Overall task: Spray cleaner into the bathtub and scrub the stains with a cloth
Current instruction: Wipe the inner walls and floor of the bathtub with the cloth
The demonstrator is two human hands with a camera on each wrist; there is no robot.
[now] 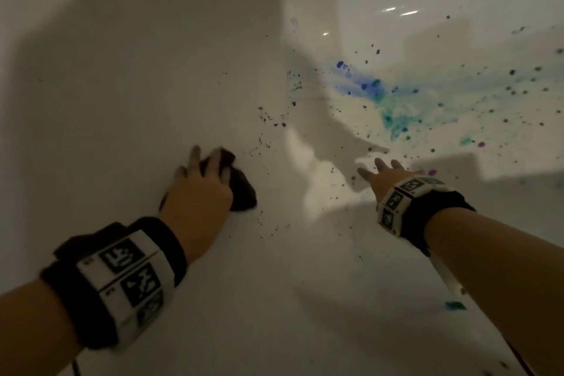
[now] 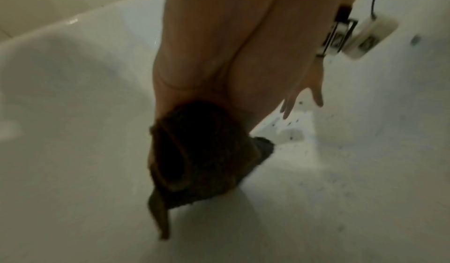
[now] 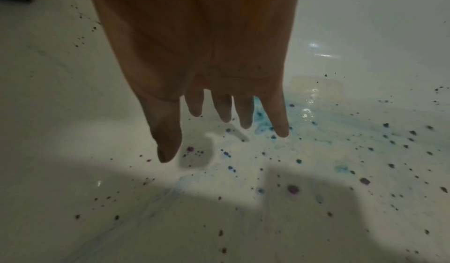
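Note:
The white bathtub (image 1: 122, 85) fills the head view. A blue-green smear of stains (image 1: 378, 91) and many dark and purple specks cover its floor on the right. My left hand (image 1: 204, 180) grips a bunched dark cloth (image 1: 244, 189) and holds it against the tub surface left of the specks. In the left wrist view the cloth (image 2: 202, 151) bulges out from under the palm. My right hand (image 1: 384, 174) is empty with fingers spread, hovering at the near edge of the stains. The right wrist view shows its fingers (image 3: 224, 111) straight above the blue smear (image 3: 268, 128).
A small green blot (image 1: 454, 305) lies on the tub surface under my right forearm. Fine dark specks (image 1: 265, 116) dot the area between the hands. The tub surface left of the cloth has no marks. No spray bottle is in view.

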